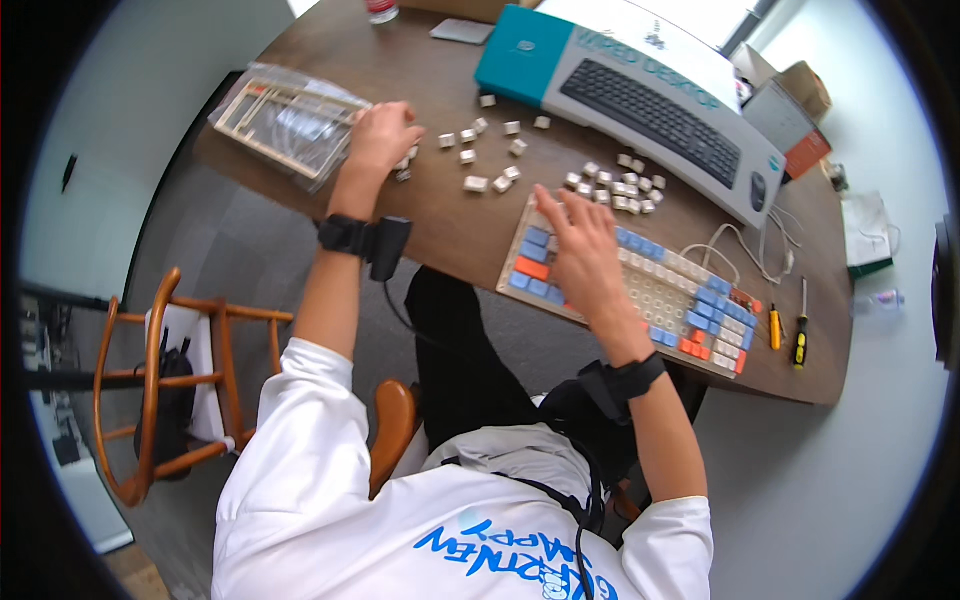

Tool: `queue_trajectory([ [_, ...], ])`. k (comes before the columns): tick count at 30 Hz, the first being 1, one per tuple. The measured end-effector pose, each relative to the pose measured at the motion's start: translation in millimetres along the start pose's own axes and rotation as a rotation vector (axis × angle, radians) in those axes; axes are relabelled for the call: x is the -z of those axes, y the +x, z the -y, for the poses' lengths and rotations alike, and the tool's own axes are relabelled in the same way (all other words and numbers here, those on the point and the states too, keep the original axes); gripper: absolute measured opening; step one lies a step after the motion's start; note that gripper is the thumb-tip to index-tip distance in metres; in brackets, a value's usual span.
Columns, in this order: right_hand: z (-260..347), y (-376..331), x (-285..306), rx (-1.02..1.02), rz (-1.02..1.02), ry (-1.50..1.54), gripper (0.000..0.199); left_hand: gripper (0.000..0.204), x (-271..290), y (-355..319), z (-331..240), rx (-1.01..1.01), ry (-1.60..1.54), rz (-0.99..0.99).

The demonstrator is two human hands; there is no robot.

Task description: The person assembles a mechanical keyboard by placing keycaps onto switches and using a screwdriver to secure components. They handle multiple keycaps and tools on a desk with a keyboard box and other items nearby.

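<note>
A mechanical keyboard (640,300) with blue, orange and cream keycaps lies at the table's front edge, its middle switches bare of caps. My right hand (585,250) lies over its left part, fingers stretched out, fingertips at the keyboard's far edge. Farther left, my left hand (383,138) is low over the tabletop with its fingers curled; what they hold, if anything, is hidden. Several loose cream keycaps (404,166) lie right beside it. More scattered keycaps (475,184) spread between my hands, and a denser cluster of keycaps (632,190) sits just beyond the keyboard.
A clear plastic bag with a cream frame (290,125) lies left of my left hand. Behind the keycaps stands a long keyboard box (640,105). Two screwdrivers (800,343) and a cable (770,262) are at the right. A wooden chair (155,390) stands on the floor at left.
</note>
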State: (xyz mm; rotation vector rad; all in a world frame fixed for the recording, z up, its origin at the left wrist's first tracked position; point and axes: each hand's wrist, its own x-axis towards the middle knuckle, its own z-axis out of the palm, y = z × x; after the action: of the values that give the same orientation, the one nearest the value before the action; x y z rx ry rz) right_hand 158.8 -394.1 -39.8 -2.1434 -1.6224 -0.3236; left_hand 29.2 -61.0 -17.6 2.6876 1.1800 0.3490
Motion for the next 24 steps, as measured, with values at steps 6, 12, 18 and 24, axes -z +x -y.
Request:
queue_trajectory([
  [6,2.1,-0.7,2.5,0.005,-0.027,0.036,0.068,0.033,-10.4,6.4,2.1,0.067,0.041,0.068],
  [12,2.7,-0.7,3.7,0.001,-0.036,0.045,0.068,0.031,3.9,-1.7,-11.8,0.078,-0.175,-0.055],
  [18,2.1,-2.0,3.8,-0.005,-0.033,0.088,0.071,0.024,29.4,-68.0,-71.9,-0.139,-0.812,0.032],
  [24,-4.6,-0.9,18.6,-0.086,-0.156,0.522,0.070,0.022,15.1,-133.3,-138.1,-0.107,-1.335,0.245],
])
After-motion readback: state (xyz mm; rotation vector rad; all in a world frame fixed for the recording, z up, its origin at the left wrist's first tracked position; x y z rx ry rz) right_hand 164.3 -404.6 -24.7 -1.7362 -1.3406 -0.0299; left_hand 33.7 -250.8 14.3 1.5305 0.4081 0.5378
